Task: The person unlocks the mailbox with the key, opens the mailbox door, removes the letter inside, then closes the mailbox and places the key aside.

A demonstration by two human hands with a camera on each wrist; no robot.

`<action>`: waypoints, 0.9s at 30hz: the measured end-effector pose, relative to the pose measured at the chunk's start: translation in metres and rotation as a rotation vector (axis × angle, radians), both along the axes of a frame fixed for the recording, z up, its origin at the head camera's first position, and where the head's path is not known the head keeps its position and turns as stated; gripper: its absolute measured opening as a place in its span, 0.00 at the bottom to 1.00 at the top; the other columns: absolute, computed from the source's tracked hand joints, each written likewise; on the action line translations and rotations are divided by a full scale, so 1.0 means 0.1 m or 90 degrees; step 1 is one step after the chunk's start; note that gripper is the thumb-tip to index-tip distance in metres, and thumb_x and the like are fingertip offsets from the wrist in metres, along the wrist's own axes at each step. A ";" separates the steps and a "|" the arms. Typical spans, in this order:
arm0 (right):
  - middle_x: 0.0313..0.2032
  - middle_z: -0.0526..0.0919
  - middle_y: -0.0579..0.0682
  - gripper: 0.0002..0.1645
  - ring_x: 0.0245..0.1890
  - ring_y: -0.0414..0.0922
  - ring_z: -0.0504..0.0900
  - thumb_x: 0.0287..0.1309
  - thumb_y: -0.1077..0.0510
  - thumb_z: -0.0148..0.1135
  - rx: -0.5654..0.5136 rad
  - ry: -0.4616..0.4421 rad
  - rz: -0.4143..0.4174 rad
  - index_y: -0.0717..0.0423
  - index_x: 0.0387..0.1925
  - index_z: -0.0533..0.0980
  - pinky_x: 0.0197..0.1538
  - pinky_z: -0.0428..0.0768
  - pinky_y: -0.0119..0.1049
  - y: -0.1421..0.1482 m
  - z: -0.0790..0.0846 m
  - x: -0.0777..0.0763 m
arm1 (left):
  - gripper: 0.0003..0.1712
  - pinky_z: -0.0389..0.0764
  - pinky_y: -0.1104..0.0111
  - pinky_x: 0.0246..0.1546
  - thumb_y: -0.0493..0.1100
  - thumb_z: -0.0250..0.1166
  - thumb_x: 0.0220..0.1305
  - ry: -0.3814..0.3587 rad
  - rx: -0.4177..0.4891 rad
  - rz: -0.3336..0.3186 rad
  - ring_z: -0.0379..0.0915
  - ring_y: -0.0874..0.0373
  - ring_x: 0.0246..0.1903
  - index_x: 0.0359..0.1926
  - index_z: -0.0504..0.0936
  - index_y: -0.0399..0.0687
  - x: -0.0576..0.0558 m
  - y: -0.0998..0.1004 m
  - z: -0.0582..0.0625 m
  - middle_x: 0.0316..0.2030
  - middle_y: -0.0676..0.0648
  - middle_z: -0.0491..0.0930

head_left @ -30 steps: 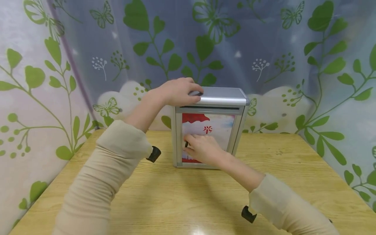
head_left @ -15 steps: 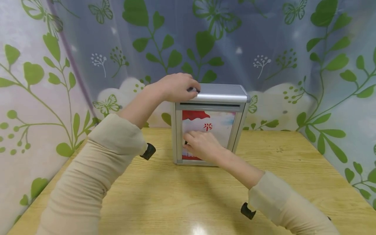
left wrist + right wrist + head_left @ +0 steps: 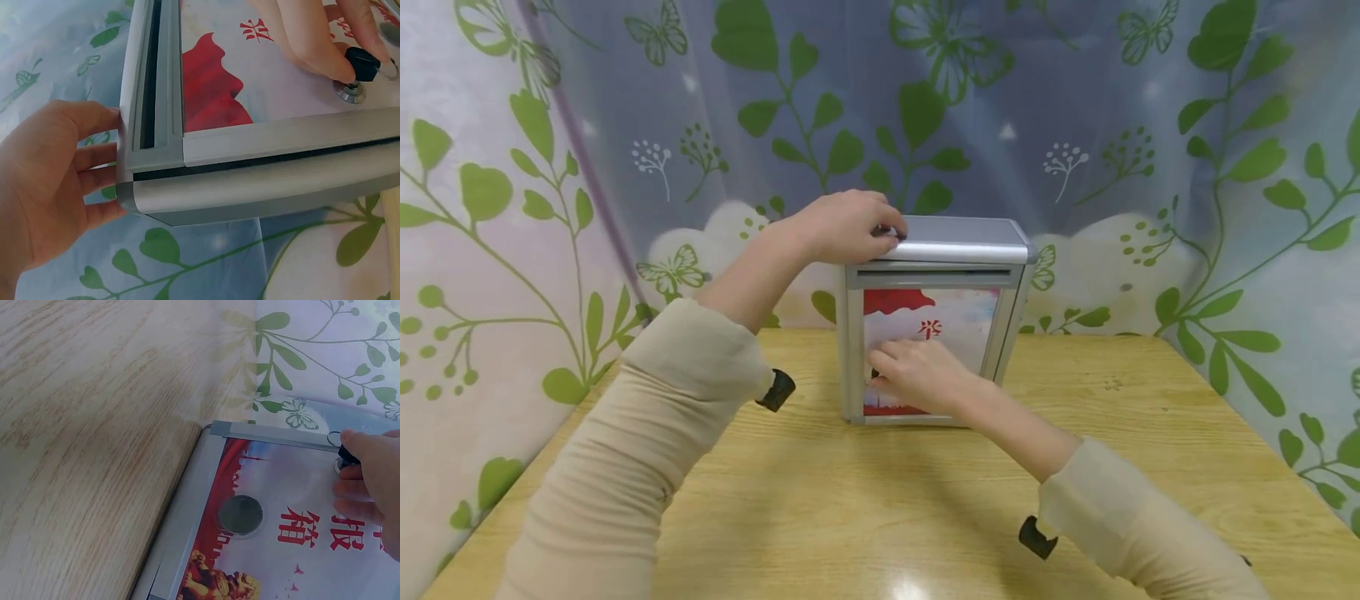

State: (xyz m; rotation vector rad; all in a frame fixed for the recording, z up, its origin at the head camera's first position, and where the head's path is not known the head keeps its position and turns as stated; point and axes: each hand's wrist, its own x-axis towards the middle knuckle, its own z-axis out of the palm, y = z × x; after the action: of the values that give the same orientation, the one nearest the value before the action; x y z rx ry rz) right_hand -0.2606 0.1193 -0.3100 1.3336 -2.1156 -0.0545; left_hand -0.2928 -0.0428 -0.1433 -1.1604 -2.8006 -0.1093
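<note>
One key (image 3: pixel 362 65), apparently in lock (image 3: pixel 352 94).

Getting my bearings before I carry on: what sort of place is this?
Probably a small indoor workspace, perhaps a curtained-off booth: leaf-and-butterfly curtains line the back and both sides of a wood-grain table, and a metal box stands on it.

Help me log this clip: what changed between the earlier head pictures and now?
The left hand has shifted slightly left along the top of the box. The right hand still pinches the black key, and the box stands where it stood; any key turn is hidden.
</note>
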 end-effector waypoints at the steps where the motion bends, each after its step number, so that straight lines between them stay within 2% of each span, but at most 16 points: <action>1: 0.21 0.71 0.45 0.13 0.18 0.39 0.68 0.53 0.56 0.66 0.001 -0.002 0.011 0.55 0.25 0.70 0.21 0.64 0.27 0.01 0.01 0.01 | 0.20 0.69 0.62 0.44 0.45 0.48 0.68 0.001 0.001 0.000 0.66 0.54 0.45 0.57 0.75 0.50 0.00 -0.01 -0.01 0.52 0.48 0.71; 4: 0.19 0.69 0.44 0.15 0.17 0.39 0.66 0.52 0.54 0.67 0.005 -0.015 0.033 0.54 0.23 0.69 0.21 0.62 0.27 0.03 0.03 0.04 | 0.20 0.69 0.61 0.44 0.45 0.48 0.68 0.001 0.010 0.000 0.66 0.54 0.45 0.57 0.75 0.50 -0.02 -0.02 -0.02 0.52 0.48 0.71; 16: 0.20 0.70 0.42 0.16 0.18 0.38 0.67 0.50 0.52 0.68 0.028 -0.029 0.061 0.52 0.23 0.68 0.20 0.61 0.27 0.12 0.10 0.25 | 0.19 0.69 0.61 0.45 0.44 0.49 0.67 0.013 0.030 -0.013 0.67 0.54 0.44 0.55 0.77 0.49 -0.01 -0.08 -0.05 0.49 0.47 0.73; 24: 0.25 0.75 0.41 0.13 0.22 0.36 0.72 0.49 0.52 0.69 0.029 -0.058 0.077 0.51 0.29 0.73 0.19 0.61 0.23 0.27 0.11 0.41 | 0.17 0.70 0.61 0.48 0.45 0.51 0.68 0.065 0.053 -0.044 0.68 0.54 0.46 0.52 0.78 0.47 0.03 -0.19 -0.13 0.48 0.47 0.74; 27: 0.27 0.78 0.41 0.13 0.22 0.35 0.74 0.49 0.52 0.68 0.026 -0.096 0.086 0.51 0.31 0.73 0.19 0.61 0.22 0.34 0.11 0.45 | 0.16 0.69 0.61 0.47 0.46 0.53 0.68 0.099 0.066 -0.065 0.69 0.52 0.46 0.50 0.80 0.46 0.06 -0.23 -0.17 0.46 0.46 0.76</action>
State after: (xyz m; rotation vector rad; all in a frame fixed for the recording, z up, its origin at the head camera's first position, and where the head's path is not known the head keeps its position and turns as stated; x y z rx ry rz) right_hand -0.2161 0.1535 -0.2991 1.5451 -2.1514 0.0622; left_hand -0.2870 -0.0660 -0.1598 -1.2314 -2.5690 -0.1629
